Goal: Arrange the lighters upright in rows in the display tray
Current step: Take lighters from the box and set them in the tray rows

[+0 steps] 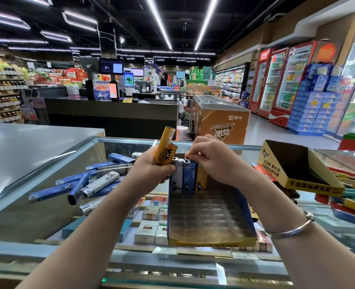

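While the right hand (212,157) pinches the top of a blue lighter (188,176) at the far row of the display tray (210,217), its fingers curled down onto the metal cap, the left hand (151,170) grips two yellow lighters (165,147) in a closed fist just beside that row. Three lighters stand upright there — a white lighter (176,178), the blue one and a yellow one (201,180) — touching side by side, and every nearer cell of the clear insert is still bare (so the job looks barely begun).

The likeliest slip is a knock-on: the standing three lean on one another, and if the blue one is not fully seated in its cell, letting go could tip the row forward. The left fist sits close enough to brush the white lighter as it moves. Its two yellow lighters splay at different angles — a loose hold, and one could slide out onto the glass counter (47,205). The loose pile of lighters (93,180) on the left lies near the sloped glass edge, well apart from the tray; reaching across it carelessly could send some rolling.
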`<state>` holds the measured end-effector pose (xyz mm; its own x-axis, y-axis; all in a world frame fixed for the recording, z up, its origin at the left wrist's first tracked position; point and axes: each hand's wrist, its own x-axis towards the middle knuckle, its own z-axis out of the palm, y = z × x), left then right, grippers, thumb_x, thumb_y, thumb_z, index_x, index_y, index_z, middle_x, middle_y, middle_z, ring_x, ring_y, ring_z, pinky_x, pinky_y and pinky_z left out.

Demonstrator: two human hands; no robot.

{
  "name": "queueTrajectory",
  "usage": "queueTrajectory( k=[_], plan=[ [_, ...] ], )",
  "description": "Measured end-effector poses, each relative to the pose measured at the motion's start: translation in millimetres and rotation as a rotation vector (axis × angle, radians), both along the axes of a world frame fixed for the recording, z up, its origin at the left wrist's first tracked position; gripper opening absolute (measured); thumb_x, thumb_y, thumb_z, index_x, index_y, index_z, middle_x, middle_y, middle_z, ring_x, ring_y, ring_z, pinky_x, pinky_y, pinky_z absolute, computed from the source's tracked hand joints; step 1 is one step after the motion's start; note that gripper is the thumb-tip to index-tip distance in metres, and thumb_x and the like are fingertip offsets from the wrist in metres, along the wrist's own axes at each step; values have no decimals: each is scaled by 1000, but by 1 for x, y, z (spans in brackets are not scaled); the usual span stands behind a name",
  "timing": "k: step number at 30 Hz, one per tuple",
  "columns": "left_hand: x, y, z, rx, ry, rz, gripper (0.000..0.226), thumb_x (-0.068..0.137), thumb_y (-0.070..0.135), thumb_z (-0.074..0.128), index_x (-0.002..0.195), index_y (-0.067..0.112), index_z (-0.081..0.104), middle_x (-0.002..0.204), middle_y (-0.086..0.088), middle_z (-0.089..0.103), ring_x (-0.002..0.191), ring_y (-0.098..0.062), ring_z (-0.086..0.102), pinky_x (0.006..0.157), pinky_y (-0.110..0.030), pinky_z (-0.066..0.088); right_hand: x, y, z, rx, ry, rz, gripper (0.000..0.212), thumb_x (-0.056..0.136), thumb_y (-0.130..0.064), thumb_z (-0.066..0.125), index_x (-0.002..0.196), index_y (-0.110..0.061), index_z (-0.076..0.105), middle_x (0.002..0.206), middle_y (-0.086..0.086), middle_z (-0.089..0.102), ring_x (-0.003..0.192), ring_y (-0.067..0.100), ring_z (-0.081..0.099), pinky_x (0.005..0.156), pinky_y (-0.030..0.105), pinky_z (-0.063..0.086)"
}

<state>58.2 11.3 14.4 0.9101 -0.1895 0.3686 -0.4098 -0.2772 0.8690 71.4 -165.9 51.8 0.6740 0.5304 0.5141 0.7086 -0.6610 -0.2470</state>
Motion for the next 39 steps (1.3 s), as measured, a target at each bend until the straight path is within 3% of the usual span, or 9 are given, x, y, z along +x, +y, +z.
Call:
queueTrajectory(
  k=[5,8,11,16,21,25,31,34,39],
  plan=[
    [-1,2,3,-66,82,-51,21,81,6,64,96,15,53,75,-3,56,56,0,55,52,-13,47,-6,1,-7,101,-120,-33,24,86,-26,65,105,-13,70,92,-9,51,92,8,35,82,22,24],
    [-1,4,4,-106,156,-64,25,78,6,68,96,18,56,71,3,61,60,-2,60,54,-15,50,-4,13,-12,0,-168,-89,28,82,-35,67,103,-17,69,93,-11,44,94,8,30,82,27,25],
    [0,6,3,-113,176,-51,24,77,7,68,95,17,57,73,3,63,62,-3,60,54,-16,49,0,21,-14,-21,-160,-125,22,85,-31,64,102,-17,66,93,-10,42,94,7,29,81,26,24],
    [0,6,4,-110,184,-55,24,76,6,67,96,16,58,77,0,62,64,-4,60,53,-15,48,-2,21,-8,235,-63,-70,13,86,-14,64,99,-12,65,77,-20,47,86,9,42,72,20,35],
    [1,5,3,-112,184,-32,25,76,7,68,97,16,57,80,-3,62,68,-9,59,53,-15,47,-2,22,-12,118,-122,-97,12,84,-18,67,94,-11,67,88,-5,54,92,14,43,84,29,35],
    [1,4,3,-97,189,-20,25,77,9,68,98,17,57,85,-6,63,73,-12,60,55,-17,47,0,23,-16,69,-245,-141,15,85,-21,66,96,-10,69,95,-1,60,94,16,45,83,29,32],
    [0,4,4,-109,193,-35,23,77,7,67,96,16,56,78,-3,61,64,-5,59,53,-13,49,0,20,-14,106,-213,-118,11,85,-19,65,90,-10,70,85,-8,55,87,12,41,80,29,31],
    [0,3,5,-103,186,-22,21,78,6,66,94,14,55,76,-3,59,61,-5,59,52,-14,49,-1,22,-16,-23,-288,-144,15,88,-23,61,93,-12,71,89,-7,55,89,11,39,80,26,26],
    [-2,2,5,-101,195,7,15,84,15,63,96,18,56,81,-3,61,70,-10,59,53,-14,46,-6,21,-18,-228,-389,-223,25,92,-31,52,102,-17,69,102,-4,60,98,18,43,85,33,29]
  ],
)
